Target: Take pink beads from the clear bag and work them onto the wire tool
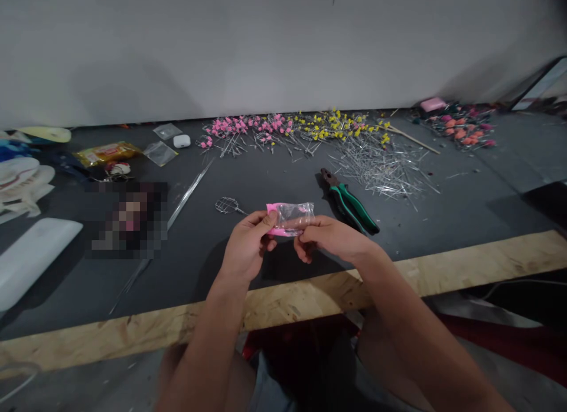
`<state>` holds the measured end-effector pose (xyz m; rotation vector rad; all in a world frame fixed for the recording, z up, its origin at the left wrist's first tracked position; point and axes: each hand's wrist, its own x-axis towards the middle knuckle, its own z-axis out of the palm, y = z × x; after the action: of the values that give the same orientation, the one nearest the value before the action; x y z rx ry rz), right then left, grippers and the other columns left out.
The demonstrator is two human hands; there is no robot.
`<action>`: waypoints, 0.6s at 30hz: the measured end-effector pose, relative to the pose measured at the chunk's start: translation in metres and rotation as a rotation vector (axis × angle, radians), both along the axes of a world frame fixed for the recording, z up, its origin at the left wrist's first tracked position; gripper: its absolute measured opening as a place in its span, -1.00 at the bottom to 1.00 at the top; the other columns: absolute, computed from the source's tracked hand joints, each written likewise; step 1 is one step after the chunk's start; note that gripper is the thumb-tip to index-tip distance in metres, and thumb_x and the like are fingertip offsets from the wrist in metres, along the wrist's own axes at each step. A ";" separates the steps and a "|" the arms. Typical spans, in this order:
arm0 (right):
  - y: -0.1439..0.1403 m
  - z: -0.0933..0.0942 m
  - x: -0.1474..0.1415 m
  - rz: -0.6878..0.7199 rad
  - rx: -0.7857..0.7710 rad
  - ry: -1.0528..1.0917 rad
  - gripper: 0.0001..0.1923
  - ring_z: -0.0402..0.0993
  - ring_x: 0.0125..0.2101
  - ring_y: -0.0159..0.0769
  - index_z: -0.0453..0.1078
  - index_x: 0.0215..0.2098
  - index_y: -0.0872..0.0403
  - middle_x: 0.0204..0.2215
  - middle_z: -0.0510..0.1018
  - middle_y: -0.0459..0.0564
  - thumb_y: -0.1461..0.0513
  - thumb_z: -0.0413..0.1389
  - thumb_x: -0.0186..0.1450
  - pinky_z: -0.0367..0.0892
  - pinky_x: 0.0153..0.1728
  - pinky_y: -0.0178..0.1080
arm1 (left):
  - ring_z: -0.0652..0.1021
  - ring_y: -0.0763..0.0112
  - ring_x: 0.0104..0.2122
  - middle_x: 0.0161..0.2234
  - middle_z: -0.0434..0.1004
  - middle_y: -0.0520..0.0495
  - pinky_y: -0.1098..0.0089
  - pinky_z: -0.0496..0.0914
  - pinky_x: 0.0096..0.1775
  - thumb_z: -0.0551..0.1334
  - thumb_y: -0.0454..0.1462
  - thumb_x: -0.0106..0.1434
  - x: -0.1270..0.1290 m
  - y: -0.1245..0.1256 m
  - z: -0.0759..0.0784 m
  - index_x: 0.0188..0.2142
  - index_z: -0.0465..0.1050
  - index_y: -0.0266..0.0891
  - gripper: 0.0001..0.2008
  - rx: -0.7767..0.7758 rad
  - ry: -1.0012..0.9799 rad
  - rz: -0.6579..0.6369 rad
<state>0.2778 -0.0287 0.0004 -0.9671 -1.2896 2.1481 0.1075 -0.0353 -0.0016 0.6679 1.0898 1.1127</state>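
The left hand and the right hand were both raised a little above the near part of the dark table, close to each other, and between them they held a small clear plastic bag with a pink strip along its lower edge. The left thumb and fingers were pressed together on the left end of the bag, and the fingers of the right hand pinched its right end, so the bag was stretched flat between them and did not seem to touch the table. Just behind the bag, to the left, a small wire whisk-like piece lay on the table. To the right, near the right hand, lay pliers with green handles. Further back, a heap of thin metal wires was spread out, and behind it ran a row of pink-tipped pins and next to them yellow-tipped pins. A long thin rod lay diagonally at the left, well apart from the hands. The front edge of the table was a pale wooden board.
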 end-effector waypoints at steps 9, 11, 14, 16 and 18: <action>-0.001 0.004 -0.005 -0.044 0.023 -0.030 -0.62 0.45 -0.52 -0.40 0.30 -0.05 0.10 -0.56 0.51 -0.10 0.38 -0.09 0.18 0.32 -0.47 -0.33 | 0.25 0.66 -0.67 -0.62 0.31 0.09 0.56 0.10 -0.68 0.38 -0.24 -0.01 0.003 -0.001 -0.001 -0.54 0.44 -0.28 -0.83 0.050 0.060 0.105; -0.002 0.003 -0.006 -0.047 0.021 -0.033 -0.57 0.46 -0.50 -0.40 0.29 0.01 0.09 -0.55 0.52 -0.10 0.39 -0.10 0.18 0.33 -0.45 -0.33 | 0.24 0.67 -0.67 -0.60 0.34 0.08 0.56 0.10 -0.68 0.37 -0.24 0.00 0.004 -0.001 -0.001 -0.53 0.45 -0.28 -0.84 0.059 0.066 0.113; -0.002 0.001 -0.005 -0.010 0.016 -0.042 -0.52 0.47 -0.50 -0.40 0.30 0.04 0.12 -0.55 0.52 -0.09 0.40 -0.12 0.17 0.33 -0.43 -0.32 | 0.23 0.67 -0.68 -0.62 0.31 0.09 0.56 0.10 -0.68 0.37 -0.25 -0.01 0.004 -0.001 -0.001 -0.55 0.44 -0.28 -0.83 0.054 0.070 0.105; -0.002 0.000 -0.005 0.014 0.016 -0.046 -0.53 0.47 -0.50 -0.40 0.33 0.02 0.14 -0.56 0.52 -0.08 0.41 -0.12 0.16 0.33 -0.42 -0.32 | 0.23 0.67 -0.68 -0.64 0.26 0.11 0.57 0.09 -0.68 0.38 -0.25 -0.02 0.003 -0.001 -0.002 -0.56 0.43 -0.28 -0.82 0.047 0.070 0.098; -0.002 -0.001 -0.004 0.019 0.015 -0.048 -0.54 0.47 -0.50 -0.41 0.34 0.00 0.14 -0.57 0.52 -0.08 0.40 -0.13 0.16 0.34 -0.41 -0.32 | 0.23 0.67 -0.67 -0.64 0.25 0.11 0.57 0.08 -0.69 0.38 -0.24 -0.03 0.002 -0.001 -0.002 -0.56 0.44 -0.28 -0.82 0.043 0.071 0.091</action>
<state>0.2737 -0.0308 -0.0002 -1.0097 -1.3412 2.1387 0.1099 -0.0361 -0.0033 0.7022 1.1684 1.2009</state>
